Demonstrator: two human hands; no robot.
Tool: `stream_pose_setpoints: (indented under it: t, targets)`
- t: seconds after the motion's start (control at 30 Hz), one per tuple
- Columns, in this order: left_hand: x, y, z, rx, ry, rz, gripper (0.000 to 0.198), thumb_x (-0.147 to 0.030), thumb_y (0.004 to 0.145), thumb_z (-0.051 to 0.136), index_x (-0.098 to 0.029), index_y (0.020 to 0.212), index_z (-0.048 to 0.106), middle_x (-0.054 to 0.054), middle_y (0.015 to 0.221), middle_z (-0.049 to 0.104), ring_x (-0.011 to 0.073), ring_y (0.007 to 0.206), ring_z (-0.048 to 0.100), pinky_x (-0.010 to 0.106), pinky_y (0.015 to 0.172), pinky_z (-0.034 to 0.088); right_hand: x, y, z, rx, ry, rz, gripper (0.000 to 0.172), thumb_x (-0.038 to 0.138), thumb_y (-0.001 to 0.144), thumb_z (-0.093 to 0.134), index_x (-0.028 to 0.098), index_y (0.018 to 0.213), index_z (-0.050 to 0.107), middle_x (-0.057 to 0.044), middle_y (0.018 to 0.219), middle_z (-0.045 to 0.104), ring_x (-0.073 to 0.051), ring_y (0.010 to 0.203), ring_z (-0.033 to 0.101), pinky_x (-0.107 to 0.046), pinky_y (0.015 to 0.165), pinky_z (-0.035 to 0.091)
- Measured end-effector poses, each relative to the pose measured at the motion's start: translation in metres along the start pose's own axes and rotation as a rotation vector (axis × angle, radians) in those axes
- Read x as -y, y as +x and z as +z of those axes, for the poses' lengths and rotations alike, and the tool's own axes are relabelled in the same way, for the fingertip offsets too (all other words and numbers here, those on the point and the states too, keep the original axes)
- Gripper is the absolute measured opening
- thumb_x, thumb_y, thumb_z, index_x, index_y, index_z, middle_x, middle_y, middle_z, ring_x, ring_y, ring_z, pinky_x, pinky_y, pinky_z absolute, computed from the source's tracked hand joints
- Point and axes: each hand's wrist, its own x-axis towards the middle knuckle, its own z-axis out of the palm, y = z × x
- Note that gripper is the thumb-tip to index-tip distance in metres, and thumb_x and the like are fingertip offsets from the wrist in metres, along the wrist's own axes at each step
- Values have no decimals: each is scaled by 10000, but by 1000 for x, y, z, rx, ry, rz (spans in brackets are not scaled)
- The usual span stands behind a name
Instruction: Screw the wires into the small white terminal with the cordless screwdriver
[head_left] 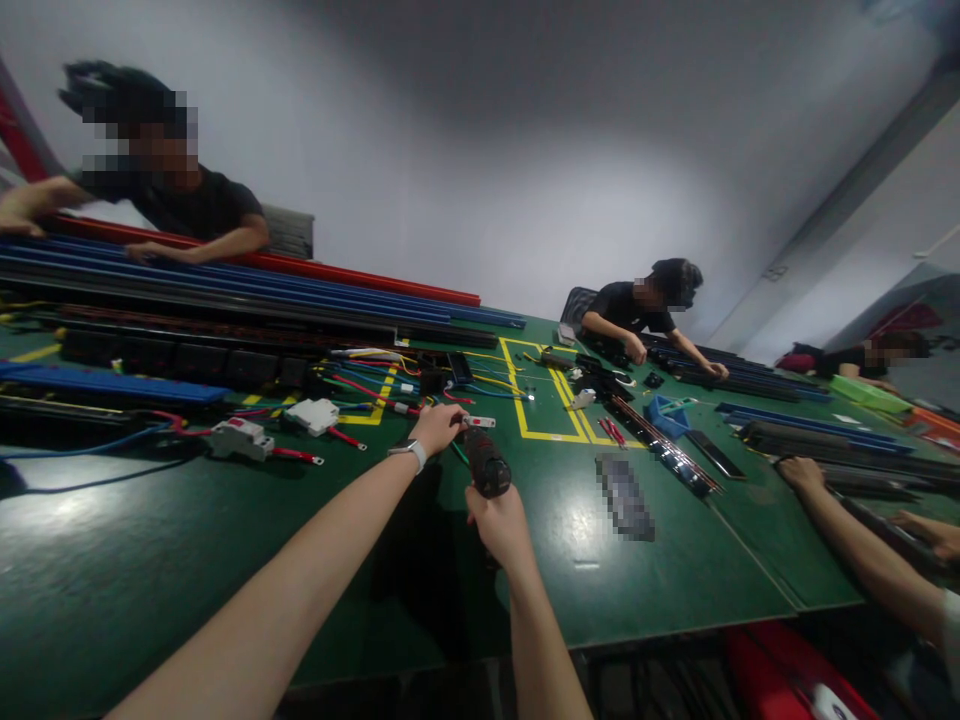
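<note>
My right hand is wrapped round the grip of a dark power drill, its body pointing away from me. Just beyond its front end is a small white circuit breaker with a red mark. My left hand, with a pale watch on the wrist, pinches the left end of this breaker. The drill's tip appears to meet the breaker, but the contact is hidden. Two more white breakers with red leads, a nearer one and a farther one, lie to the left.
Bundled coloured wires lie beyond my hands on the green table. Red-handled pliers, a blurred dark slab and a blue bin are to the right. Long blue and black rails fill the far left. Co-workers handle rails around the table.
</note>
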Motion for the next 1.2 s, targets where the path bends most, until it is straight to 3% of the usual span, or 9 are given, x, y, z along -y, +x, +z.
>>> stream_pose_setpoints:
  t: [1.2]
  targets:
    - [7, 3, 5, -18, -16, 26, 259, -337, 901, 595, -300, 1119, 730, 32, 1142, 752, 250, 1108, 639, 396, 998, 379, 0, 1, 0, 8, -1, -11, 157, 319, 851, 552, 184, 844, 632, 8, 613, 612, -165, 562, 611, -241, 552, 442]
